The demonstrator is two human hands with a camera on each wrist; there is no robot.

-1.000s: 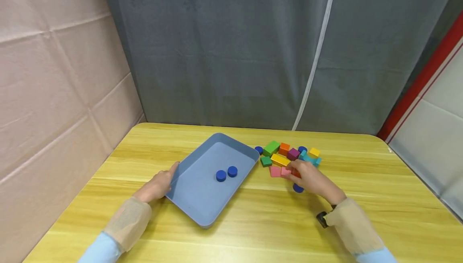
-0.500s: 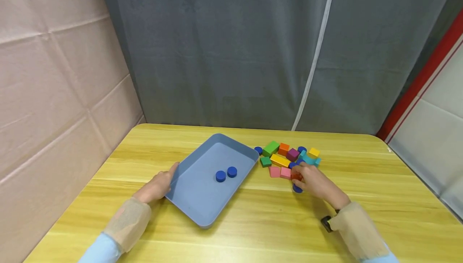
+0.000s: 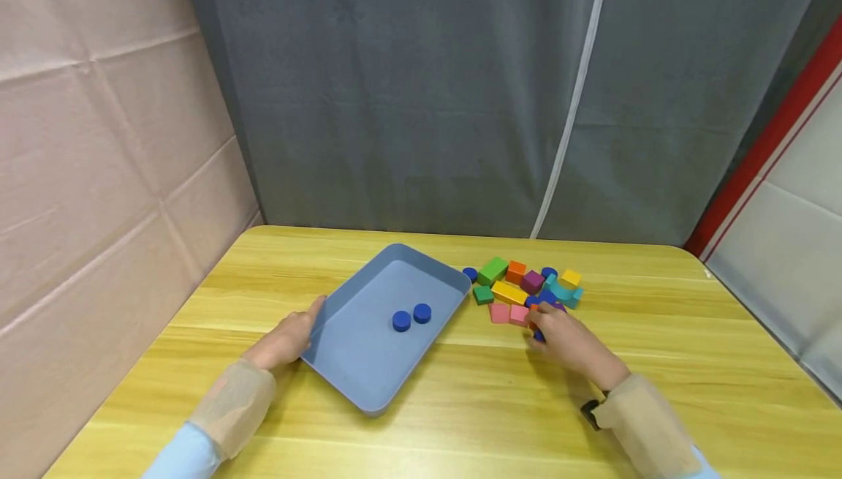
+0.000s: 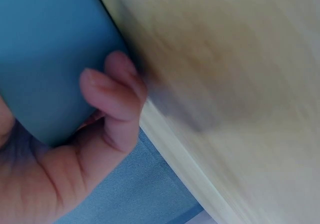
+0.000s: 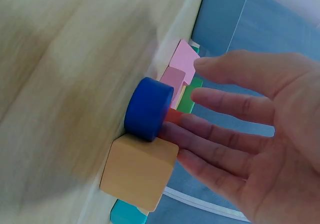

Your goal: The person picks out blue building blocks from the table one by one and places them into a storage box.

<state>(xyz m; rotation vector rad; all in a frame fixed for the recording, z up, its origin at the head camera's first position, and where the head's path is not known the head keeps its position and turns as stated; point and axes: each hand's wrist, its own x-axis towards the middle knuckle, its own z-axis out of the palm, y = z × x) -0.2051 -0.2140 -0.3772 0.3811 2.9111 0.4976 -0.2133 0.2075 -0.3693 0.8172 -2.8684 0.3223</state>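
My left hand [image 3: 284,340] grips the left side of a blue-grey tray [image 3: 368,366]; the left wrist view shows fingers curled at the tray wall [image 4: 55,59]. Two blue discs [image 3: 401,321] lie inside the tray. To its right, my right hand [image 3: 571,340] is over the near side of a cluster of coloured blocks, partly covering some. In the right wrist view its fingers are spread, with fingertips at a blue disc [image 5: 149,109] and a red block [image 5: 173,116]. A tan-orange block [image 5: 140,173] sits beside that disc. Two pink blocks [image 3: 500,313] lie left of the fingertips.
Behind the right hand are a long yellow block [image 3: 509,292], a light green block [image 3: 493,270], an orange block [image 3: 516,271], a purple block [image 3: 532,281] and a turquoise curved block [image 3: 562,291]. A grey curtain [image 3: 395,99] hangs beyond the wooden table [image 3: 460,420].
My right hand first drew back slightly from the pink blocks, then shifted over the near blue disc and red block. The left hand and tray stay in place.
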